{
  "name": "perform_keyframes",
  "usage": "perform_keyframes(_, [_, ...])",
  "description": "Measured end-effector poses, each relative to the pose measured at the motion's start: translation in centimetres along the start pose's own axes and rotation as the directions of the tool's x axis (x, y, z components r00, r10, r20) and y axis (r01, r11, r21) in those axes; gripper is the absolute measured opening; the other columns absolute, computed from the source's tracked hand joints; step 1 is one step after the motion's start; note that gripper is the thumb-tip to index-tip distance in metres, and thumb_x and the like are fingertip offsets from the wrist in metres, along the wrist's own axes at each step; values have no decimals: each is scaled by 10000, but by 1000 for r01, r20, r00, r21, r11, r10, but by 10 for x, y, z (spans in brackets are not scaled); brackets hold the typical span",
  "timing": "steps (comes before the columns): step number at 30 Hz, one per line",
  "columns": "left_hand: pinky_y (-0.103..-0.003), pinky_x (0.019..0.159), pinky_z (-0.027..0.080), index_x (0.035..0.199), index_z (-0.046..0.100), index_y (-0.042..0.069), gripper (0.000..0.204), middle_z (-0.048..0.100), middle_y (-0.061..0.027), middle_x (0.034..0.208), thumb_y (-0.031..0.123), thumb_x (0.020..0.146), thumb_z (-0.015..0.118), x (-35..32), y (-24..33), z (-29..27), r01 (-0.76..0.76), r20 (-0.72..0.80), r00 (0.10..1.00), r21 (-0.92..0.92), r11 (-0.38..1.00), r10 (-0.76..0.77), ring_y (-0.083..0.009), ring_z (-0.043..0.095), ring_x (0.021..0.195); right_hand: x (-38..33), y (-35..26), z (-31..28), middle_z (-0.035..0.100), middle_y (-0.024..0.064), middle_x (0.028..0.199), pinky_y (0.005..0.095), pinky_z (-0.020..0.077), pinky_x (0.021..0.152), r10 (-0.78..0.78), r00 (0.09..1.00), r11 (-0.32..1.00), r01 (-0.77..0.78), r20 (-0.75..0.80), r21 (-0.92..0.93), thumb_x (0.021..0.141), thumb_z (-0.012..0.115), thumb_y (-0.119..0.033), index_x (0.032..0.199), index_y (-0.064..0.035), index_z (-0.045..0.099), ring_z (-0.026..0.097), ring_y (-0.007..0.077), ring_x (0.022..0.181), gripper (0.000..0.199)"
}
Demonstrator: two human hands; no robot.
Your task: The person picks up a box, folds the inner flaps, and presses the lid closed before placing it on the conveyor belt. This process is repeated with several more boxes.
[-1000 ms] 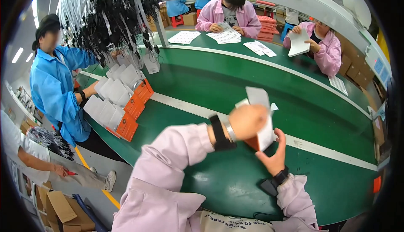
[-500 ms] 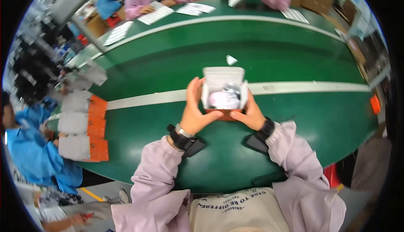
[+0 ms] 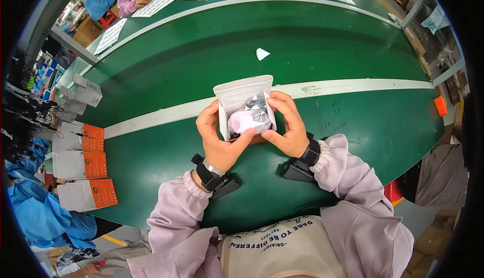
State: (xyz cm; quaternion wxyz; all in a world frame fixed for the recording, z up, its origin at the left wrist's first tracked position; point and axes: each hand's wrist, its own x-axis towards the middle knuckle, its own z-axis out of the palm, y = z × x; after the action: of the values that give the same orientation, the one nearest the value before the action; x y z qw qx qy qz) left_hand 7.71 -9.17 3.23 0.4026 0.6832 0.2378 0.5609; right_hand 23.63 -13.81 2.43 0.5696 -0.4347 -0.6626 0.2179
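Observation:
A small cardboard box (image 3: 244, 88), white inside and with its lid flap raised, is held between my two hands above the green table. My left hand (image 3: 217, 139) wraps its left side, the thumb reaching over the near edge onto the contents. On the opposite side, my right hand (image 3: 291, 128) grips the wall, thumb at the near right corner. A pale pink and white item (image 3: 247, 120) lies inside beside a shiny plastic bag (image 3: 256, 103) with something dark in it; their exact kinds I cannot make out. A bit of orange shows on the box's near face.
Several white and orange boxes (image 3: 75, 194) stand along the table's left edge, near a person in blue (image 3: 38, 200). A white scrap (image 3: 262, 53) lies beyond the pale strip (image 3: 171, 114). Across the table, people in pink sit by printed sheets (image 3: 154, 5). An orange object (image 3: 440, 105) sits far right.
The box has come slightly left and tilted, still in both hands. My left thumb has moved up over its near edge onto the contents. The whole view has shifted as my head moved.

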Motion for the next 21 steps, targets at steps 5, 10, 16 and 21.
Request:
perform_keyframes(5, [-353,840,375,1042,398,41,581,386,-153,1147,77,570,736,1,-7,-4,-26,4,1000,126,992,25,-259,447,1006,4,0,-3,327,155,1177,368,302,891,-34,998,999,35,45,-14,704,631,-174,1144,-50,433,367,252,1057,499])
perform_keyframes(10, [-360,824,384,908,491,46,434,421,-154,1111,60,553,740,12,-5,-14,-166,250,961,185,969,117,-280,456,992,3,7,-10,338,153,1167,384,313,876,-63,988,996,70,141,-47,716,621,-175,1122,-69,468,381,273,1049,447])
perform_keyframes(16, [-378,807,385,946,439,61,522,452,-139,1066,78,532,756,11,-25,-20,-285,197,942,35,958,273,-272,449,994,4,12,-3,409,142,1091,407,327,856,-219,974,976,217,64,28,683,655,-141,960,-62,442,398,322,1048,359])
perform_keyframes(21, [-379,799,382,980,392,76,588,471,-117,998,99,527,766,10,-25,-19,-239,147,953,-168,956,264,-257,450,960,7,10,-3,441,134,1042,423,327,851,-209,978,964,206,-1,166,640,689,-121,853,-81,372,394,350,1055,384])
